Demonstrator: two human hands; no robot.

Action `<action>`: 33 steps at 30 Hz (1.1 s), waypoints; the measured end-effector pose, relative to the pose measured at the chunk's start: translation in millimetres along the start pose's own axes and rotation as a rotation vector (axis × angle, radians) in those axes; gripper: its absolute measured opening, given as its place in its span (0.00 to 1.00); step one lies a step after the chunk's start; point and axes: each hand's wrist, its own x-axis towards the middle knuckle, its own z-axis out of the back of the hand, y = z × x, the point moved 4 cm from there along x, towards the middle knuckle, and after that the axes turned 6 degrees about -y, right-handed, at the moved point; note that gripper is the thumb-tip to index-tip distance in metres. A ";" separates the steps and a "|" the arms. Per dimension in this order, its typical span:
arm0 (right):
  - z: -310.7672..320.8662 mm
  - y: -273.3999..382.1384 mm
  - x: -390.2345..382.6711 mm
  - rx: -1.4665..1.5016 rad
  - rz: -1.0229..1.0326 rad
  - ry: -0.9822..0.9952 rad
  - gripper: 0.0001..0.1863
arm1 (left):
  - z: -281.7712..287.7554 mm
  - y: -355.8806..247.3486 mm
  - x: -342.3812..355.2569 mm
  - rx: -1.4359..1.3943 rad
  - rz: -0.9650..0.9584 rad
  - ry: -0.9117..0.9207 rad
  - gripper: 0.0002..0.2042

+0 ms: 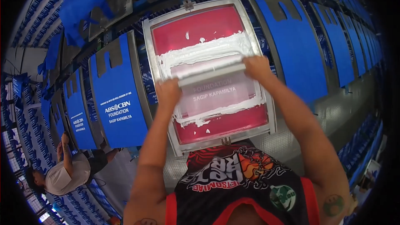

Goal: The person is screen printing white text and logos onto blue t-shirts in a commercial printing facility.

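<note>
Both my hands grip the ends of a squeegee (212,73) that lies across a screen printing frame (252,29). My left hand (168,93) is closed round its left end, and my right hand (257,67) round its right end. The frame has a pale border and a red mesh (196,23). Thick white ink (204,49) is banked on the far side of the squeegee, with a smeared white film and pale lettering on the near side. White specks dot the red at both ends. What lies beneath the frame is mostly hidden.
Blue bags with cut-out handles lie on boards to the left (118,96) and right (291,46), some with white print. More blue pieces hang in rows beyond. Another person (68,171) stands at the lower left beside the boards. A metal hinge clamp (188,4) sits at the frame's far edge.
</note>
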 end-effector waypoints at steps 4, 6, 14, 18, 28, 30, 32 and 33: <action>22.0 -25.0 94.8 -0.111 -0.006 0.334 0.25 | 41.7 -0.8 118.3 0.064 0.121 0.360 0.17; 23.2 -15.7 87.7 -0.086 -0.034 0.181 0.27 | 34.2 -22.0 131.4 0.149 0.067 0.310 0.18; -26.5 75.5 -198.4 0.830 -0.269 0.895 0.28 | 46.6 -41.6 170.2 -0.291 -0.184 0.252 0.21; -67.4 127.8 -271.3 1.370 -0.599 0.754 0.28 | 60.7 -68.0 170.5 -0.231 -0.186 0.218 0.17; 19.7 137.7 -275.8 1.520 -0.756 0.394 0.13 | 63.7 -80.4 156.0 -0.050 -0.167 0.111 0.20; 29.5 140.1 -274.4 1.581 -0.705 0.411 0.12 | 71.4 -75.9 159.8 -0.060 -0.196 0.124 0.19; 14.7 142.6 -275.8 1.604 -0.666 0.414 0.12 | 67.0 -72.6 158.2 -0.102 -0.184 0.160 0.19; -5.6 143.9 -281.5 1.538 -0.701 0.336 0.11 | 61.7 -74.8 151.9 -0.101 -0.180 0.156 0.19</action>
